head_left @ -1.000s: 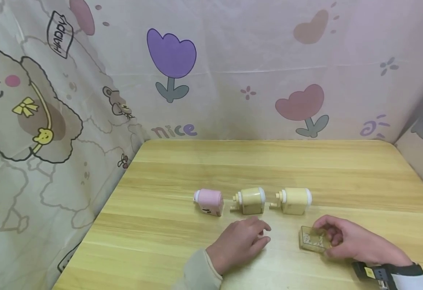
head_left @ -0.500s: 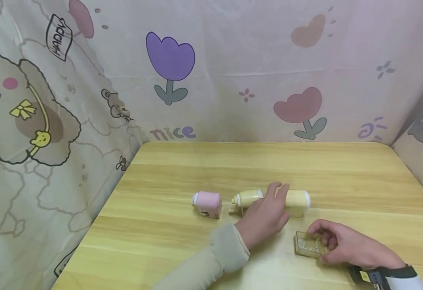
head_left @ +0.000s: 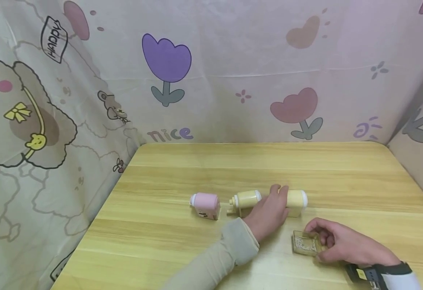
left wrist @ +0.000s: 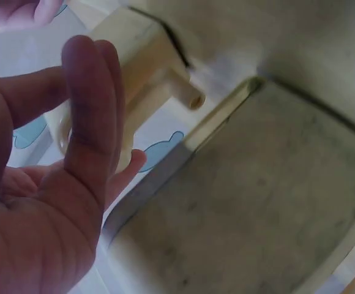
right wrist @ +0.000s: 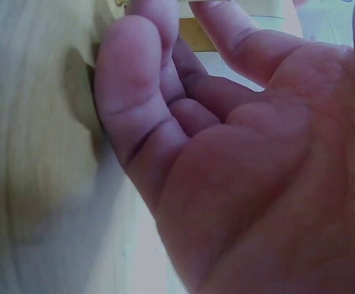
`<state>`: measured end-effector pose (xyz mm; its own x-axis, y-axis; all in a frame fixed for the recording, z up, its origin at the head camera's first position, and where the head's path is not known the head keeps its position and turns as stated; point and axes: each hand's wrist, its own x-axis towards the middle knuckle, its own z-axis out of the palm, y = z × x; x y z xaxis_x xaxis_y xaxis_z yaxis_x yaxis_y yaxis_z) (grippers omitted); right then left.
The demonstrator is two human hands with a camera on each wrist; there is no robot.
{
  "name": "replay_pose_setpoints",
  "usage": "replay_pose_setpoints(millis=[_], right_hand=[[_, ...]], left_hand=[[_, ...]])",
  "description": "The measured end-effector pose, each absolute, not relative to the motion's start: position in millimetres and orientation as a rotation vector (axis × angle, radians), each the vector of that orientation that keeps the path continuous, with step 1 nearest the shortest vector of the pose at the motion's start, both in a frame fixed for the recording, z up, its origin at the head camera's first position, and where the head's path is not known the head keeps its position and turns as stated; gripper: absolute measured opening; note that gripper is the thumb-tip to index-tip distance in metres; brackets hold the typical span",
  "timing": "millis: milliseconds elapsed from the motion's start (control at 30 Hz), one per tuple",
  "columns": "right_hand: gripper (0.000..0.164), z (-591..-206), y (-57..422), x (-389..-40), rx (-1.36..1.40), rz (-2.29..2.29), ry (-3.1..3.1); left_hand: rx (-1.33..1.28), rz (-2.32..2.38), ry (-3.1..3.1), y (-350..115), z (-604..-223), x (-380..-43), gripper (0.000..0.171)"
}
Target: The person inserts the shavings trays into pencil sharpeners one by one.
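Three small crank pencil sharpeners stand in a row in the head view: a pink pencil sharpener (head_left: 205, 204), a middle yellow pencil sharpener (head_left: 247, 199) and a right-hand pale yellow pencil sharpener (head_left: 296, 201). My left hand (head_left: 269, 213) grips the crank end of the right-hand one and hides that end; it passes in front of the middle one. In the left wrist view, a crank knob (left wrist: 186, 95) shows beyond the fingers. My right hand (head_left: 342, 241) pinches the right edge of a see-through shavings drawer (head_left: 305, 243), with pale bits inside, on the table.
The wooden table (head_left: 153, 241) reaches back to a patterned cloth wall (head_left: 218, 112). More patterned cloth (head_left: 51, 189) hangs along the left side and on the right.
My left hand has moved up and right from the table in front of the middle sharpener to the right-hand sharpener. The right hand still holds the drawer.
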<state>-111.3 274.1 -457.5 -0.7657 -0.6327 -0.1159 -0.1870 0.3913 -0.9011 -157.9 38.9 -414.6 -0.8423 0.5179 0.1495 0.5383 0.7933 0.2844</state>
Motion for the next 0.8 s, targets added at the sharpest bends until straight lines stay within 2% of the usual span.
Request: replay_pose_setpoints(millis=[500,800], right_hand=[[0.051,-457,273,-111,-0.697,-1.346,2.211],[0.050,-456,273,-111,-0.702,-1.346,2.196]], left_hand=[[-1.011,-0.714,-2.733,28,-427,-149,0.058],[-1.026,-0.831,-2.653,1,-423,-119,0.063]])
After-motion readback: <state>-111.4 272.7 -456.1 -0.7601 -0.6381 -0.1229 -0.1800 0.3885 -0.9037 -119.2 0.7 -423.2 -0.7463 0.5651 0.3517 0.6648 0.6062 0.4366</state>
